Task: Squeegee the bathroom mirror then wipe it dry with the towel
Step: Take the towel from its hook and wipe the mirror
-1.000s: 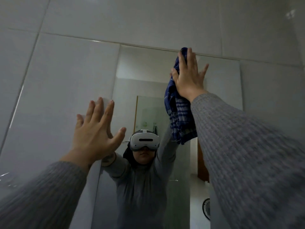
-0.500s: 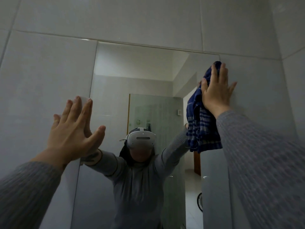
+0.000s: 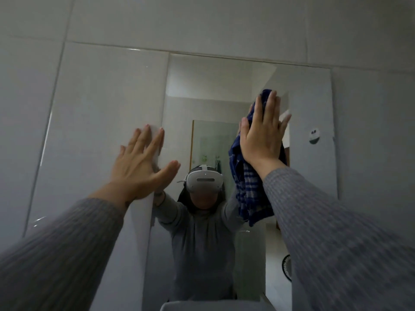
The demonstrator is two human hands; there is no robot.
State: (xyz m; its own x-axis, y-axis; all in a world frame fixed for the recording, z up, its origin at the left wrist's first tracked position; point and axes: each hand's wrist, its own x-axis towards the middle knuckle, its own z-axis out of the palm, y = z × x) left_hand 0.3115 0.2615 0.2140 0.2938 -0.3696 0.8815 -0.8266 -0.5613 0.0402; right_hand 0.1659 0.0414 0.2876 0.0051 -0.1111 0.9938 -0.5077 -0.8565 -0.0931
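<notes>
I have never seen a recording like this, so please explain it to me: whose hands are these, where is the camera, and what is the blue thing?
There is no machine here. A person wears a camera on the head, so the one picture shows what that person sees: their own two arms in grey sleeves, raised toward a bathroom mirror on a tiled wall. The figure in the middle is the same person's reflection, wearing a white headset. The right hand presses a blue checked towel flat against the glass, which looks like wiping. The left hand is open and holds nothing; it rests at the mirror's left edge. No squeegee is visible.
</notes>
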